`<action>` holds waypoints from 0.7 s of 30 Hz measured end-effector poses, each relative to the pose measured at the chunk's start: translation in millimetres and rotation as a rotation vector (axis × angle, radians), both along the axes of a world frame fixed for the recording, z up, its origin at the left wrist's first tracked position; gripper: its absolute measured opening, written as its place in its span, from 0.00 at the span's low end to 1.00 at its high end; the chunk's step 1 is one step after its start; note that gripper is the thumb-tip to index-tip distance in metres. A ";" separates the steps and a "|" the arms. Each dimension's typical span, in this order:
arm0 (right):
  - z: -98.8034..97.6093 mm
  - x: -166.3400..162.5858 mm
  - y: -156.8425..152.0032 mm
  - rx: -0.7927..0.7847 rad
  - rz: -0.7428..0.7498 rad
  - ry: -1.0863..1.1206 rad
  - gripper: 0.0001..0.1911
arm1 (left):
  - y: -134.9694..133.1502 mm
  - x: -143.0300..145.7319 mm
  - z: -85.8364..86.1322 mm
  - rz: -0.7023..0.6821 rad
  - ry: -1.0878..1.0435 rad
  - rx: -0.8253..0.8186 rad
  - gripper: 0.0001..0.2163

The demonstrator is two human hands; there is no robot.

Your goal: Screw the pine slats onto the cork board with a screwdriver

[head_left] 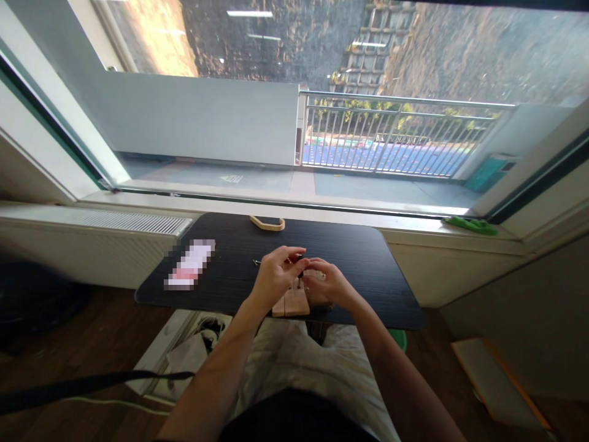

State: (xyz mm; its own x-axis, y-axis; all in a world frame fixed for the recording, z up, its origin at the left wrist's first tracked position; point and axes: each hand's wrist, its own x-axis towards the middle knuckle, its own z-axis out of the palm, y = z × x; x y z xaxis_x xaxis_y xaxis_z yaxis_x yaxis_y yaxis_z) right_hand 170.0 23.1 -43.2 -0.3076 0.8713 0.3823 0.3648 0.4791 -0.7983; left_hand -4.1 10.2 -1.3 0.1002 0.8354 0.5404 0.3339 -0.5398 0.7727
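My left hand (pixel 278 270) is closed around a small red-and-black screwdriver (pixel 300 257), which looks upright over pale wooden pieces (pixel 297 301) at the table's near edge. Its tip is too small to make out. My right hand (pixel 329 279) is curled close beside it, fingertips almost meeting the left ones. What those fingers pinch is hidden. Under the right palm lies something brownish (pixel 319 298), mostly covered. A small metal piece (pixel 256 263) lies on the table just left of my left hand.
The black table (pixel 368 264) stands against the window sill. A wooden angled loop (pixel 267 224) lies at its far edge, and a blurred pink-and-white item (pixel 191 264) at the left. A green cloth (pixel 472 225) rests on the sill. An open white box (pixel 184 350) with cables is below left.
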 end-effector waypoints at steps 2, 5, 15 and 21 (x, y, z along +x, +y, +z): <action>-10.2 2.5 5.4 0.005 -0.099 0.013 0.12 | 0.4 -1.1 -2.6 0.029 -0.016 -0.023 0.08; -29.7 2.1 11.4 0.031 -0.222 0.012 0.15 | 1.4 -2.5 -5.6 0.040 -0.021 -0.033 0.08; -60.1 -1.9 9.3 0.089 -0.362 -0.013 0.14 | -4.2 0.2 1.3 0.004 0.072 0.041 0.07; -60.8 -2.8 7.1 0.089 -0.384 -0.007 0.15 | -4.2 1.0 -0.5 -0.014 0.085 0.004 0.08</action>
State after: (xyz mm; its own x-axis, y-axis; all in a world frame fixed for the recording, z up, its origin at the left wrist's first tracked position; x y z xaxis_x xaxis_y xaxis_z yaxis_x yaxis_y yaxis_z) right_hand 167.3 30.1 -104.0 0.0316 0.8869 0.4609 0.5368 0.3739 -0.7563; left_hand -3.1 6.0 -1.8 0.1576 0.8314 0.5328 0.3902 -0.5481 0.7398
